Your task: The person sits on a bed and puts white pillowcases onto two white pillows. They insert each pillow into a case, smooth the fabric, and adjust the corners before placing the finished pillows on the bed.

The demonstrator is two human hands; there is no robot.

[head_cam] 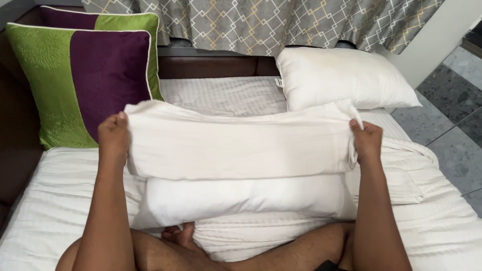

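Observation:
A white pillowcase (236, 143) is stretched wide over a white pillow (236, 198) that lies across the bed in front of my crossed legs. The case covers the pillow's upper part; the lower part sticks out below it. My left hand (114, 135) grips the case's left edge, thumb on top. My right hand (366, 140) grips its right edge, with a small corner of cloth poking up above the fingers.
A bare white pillow (341, 75) leans at the bed's head on the right. Two green and purple cushions (80, 75) stand at the left. A folded white sheet (406, 170) lies at the right. White bedsheet (50, 200), dark headboard (211, 65), patterned curtain behind; tiled floor at right.

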